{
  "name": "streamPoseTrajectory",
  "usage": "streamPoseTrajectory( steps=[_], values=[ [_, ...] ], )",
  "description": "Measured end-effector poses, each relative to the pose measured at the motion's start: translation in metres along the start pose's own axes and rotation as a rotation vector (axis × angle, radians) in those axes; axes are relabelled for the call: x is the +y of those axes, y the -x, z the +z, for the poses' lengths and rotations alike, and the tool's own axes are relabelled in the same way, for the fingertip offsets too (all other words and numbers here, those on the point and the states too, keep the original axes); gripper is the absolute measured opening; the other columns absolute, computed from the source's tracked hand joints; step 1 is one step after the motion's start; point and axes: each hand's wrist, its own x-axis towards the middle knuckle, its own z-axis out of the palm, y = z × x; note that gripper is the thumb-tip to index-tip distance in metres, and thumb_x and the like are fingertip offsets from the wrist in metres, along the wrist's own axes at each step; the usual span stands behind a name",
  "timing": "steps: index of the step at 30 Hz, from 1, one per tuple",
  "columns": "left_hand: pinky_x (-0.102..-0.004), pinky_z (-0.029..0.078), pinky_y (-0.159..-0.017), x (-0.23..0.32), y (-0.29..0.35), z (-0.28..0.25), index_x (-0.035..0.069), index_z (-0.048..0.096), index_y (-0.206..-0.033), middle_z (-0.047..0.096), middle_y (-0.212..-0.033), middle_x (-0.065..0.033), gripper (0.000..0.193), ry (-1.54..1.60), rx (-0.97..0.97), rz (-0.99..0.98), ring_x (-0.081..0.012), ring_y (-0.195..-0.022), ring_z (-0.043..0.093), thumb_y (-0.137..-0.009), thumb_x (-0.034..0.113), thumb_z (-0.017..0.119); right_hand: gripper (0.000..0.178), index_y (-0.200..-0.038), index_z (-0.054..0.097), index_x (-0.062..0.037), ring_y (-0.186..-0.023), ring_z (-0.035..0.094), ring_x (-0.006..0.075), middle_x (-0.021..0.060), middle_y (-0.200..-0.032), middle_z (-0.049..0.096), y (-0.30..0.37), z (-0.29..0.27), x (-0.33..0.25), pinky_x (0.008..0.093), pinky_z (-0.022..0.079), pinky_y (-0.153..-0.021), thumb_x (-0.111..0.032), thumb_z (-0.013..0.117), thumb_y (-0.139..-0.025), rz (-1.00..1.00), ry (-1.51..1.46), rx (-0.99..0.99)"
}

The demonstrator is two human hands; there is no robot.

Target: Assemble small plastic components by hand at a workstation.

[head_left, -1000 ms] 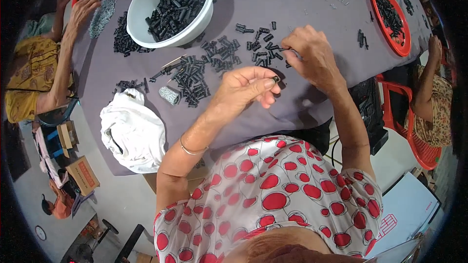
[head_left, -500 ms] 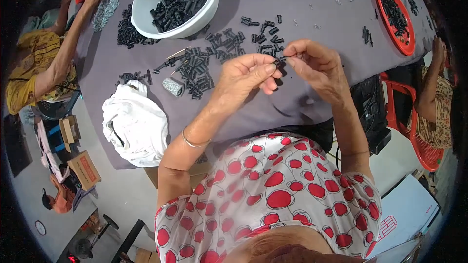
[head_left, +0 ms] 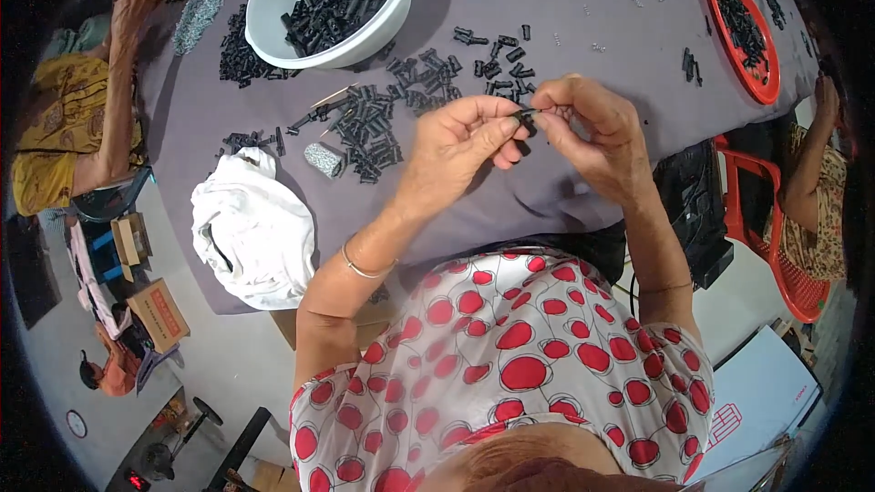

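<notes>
Above the near part of the cloth-covered table, my left hand (head_left: 469, 138) pinches a small black plastic part (head_left: 525, 118) between thumb and fingertips. My right hand (head_left: 592, 132) meets it from the other side, thumb and forefinger pinched at the part's end; anything tiny between those fingertips is too small to make out. Just beyond the hands lie loose black parts (head_left: 499, 68) of the same sort. A thicker pile of black tubular parts (head_left: 367, 128) lies to the left of my left hand, with a small grey speckled cup-like piece (head_left: 324, 160) beside it.
A white basin (head_left: 351, 56) of black parts stands at the far left. White cloth (head_left: 251, 237) lies at the near left edge. On the right is a red tray (head_left: 771, 82) with black parts. Small metal pieces (head_left: 199, 18) lie heaped near a co-worker's arm (head_left: 118, 109); another person sits right.
My hands stay nearly in place, and the black part has turned slightly between my fingertips. The co-worker's arm on the left has drawn back to the left.
</notes>
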Motion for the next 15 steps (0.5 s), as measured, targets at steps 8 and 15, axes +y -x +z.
streamPoseTrajectory(
  steps=[8, 15],
  values=[
    [-0.0231, 0.052, -0.068, -0.003, 0.003, 0.004, -0.003, 0.058, -0.107, 0.065, -0.092, -0.0085, 0.020, -0.175, 0.057, 0.111, -0.0090, -0.074, 0.059, -0.091, 0.008, 0.056, 0.014, -0.088, 0.060, -0.0030, -0.061, 0.059, 0.0174, 0.0070, -0.075, 0.060, 0.004, 0.005, 0.000, 0.0267, 0.047, -0.055, 0.001, 0.064, -0.076, -0.038, 0.082, 0.066],
    [-0.0219, 0.050, -0.069, -0.004, 0.003, 0.005, -0.003, 0.058, -0.106, 0.065, -0.091, -0.0070, 0.020, -0.131, 0.071, 0.117, -0.0078, -0.072, 0.057, -0.092, 0.010, 0.056, 0.014, -0.090, 0.062, -0.0020, -0.068, 0.064, 0.0177, 0.0084, -0.079, 0.064, 0.009, 0.015, -0.003, 0.0264, 0.050, -0.060, 0.002, 0.064, -0.076, 0.057, 0.060, 0.157]
  ],
)
